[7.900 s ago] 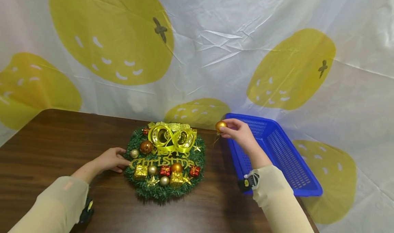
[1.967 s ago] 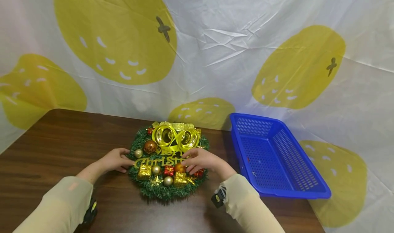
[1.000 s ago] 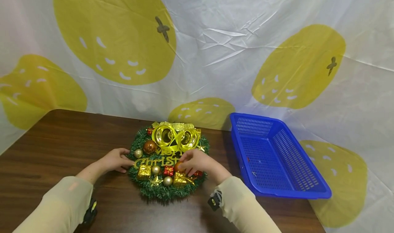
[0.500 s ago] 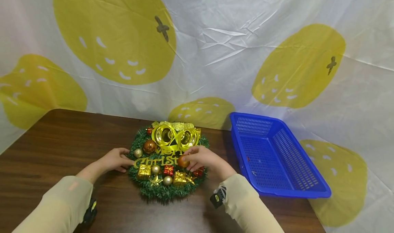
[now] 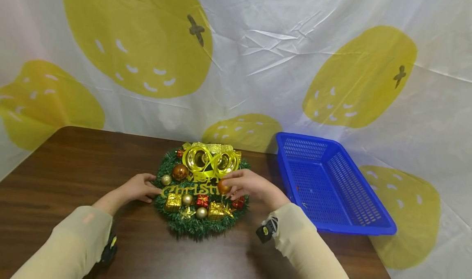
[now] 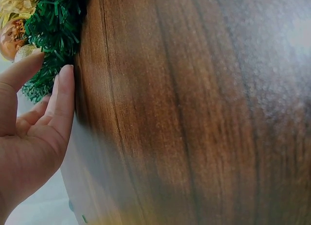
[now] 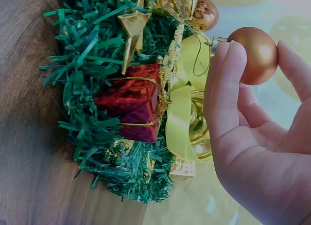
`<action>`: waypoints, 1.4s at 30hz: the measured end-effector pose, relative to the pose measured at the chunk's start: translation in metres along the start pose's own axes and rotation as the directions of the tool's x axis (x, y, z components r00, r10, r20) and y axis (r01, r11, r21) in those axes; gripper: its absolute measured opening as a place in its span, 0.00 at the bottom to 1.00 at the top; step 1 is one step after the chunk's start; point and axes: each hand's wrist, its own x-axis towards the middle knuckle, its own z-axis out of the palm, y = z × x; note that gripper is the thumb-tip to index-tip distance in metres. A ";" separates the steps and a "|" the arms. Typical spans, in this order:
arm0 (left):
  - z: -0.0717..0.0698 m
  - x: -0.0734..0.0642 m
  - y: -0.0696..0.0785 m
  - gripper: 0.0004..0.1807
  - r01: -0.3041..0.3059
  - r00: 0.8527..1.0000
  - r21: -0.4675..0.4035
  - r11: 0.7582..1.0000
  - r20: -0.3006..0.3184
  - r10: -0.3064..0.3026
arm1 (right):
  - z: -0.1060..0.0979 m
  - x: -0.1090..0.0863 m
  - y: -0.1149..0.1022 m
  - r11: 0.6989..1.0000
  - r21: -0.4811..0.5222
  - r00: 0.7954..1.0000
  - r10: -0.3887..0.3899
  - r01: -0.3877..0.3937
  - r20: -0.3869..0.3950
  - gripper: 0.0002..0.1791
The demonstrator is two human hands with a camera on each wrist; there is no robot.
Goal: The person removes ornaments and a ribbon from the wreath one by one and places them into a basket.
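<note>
Right now an orange-gold ball (image 5: 223, 186) is pinched in the right hand (image 5: 248, 184), between thumb and fingertips, just above the right part of a green wreath (image 5: 199, 230). In the right wrist view its metal cap (image 7: 218, 41) and a thin gold thread (image 7: 198, 64) point toward the wreath, the ball itself standing apart from the foliage. The left hand (image 5: 136, 189) rests against the wreath's left edge with fingers fairly straight, touching the greenery.

The wreath lies on the dark wooden desk (image 5: 110, 156). Its far side carries gold bells (image 5: 199, 159) with yellow ribbon; gold lettering (image 5: 189, 189) crosses the middle, its right end hidden behind the right hand. A larger brown ball (image 5: 180, 172) sits toward the far left. Along the near side are a gold box (image 5: 173, 202) at left, a red box (image 5: 202, 200) at the middle and another gold box (image 5: 215, 210) just right of that.

To the right, well apart from the wreath, stands a blue basket (image 5: 354, 229). Behind the desk hangs a pale cloth (image 5: 258, 8) printed with yellow fruit shapes.
</note>
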 end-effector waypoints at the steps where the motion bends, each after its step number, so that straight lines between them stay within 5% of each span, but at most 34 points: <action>1: 0.000 0.000 0.000 0.40 0.001 1.000 -0.001 1.000 0.001 -0.001 | -0.001 0.000 0.000 1.000 0.014 1.000 0.000 0.000 0.000 0.21; 10: 0.000 0.001 0.000 0.40 0.005 1.000 -0.011 1.000 0.000 -0.005 | -0.007 -0.002 -0.005 0.993 0.114 0.999 0.004 0.000 -0.036 0.23; 33: 0.000 0.002 0.000 0.40 0.004 1.000 -0.010 1.000 -0.005 -0.004 | -0.040 -0.032 -0.029 0.983 0.163 0.995 -0.081 0.090 -0.058 0.26; 42: 0.001 0.003 -0.004 0.41 0.007 1.000 -0.013 1.000 -0.003 -0.007 | -0.058 -0.040 -0.031 0.961 0.237 0.988 -0.124 0.143 -0.091 0.12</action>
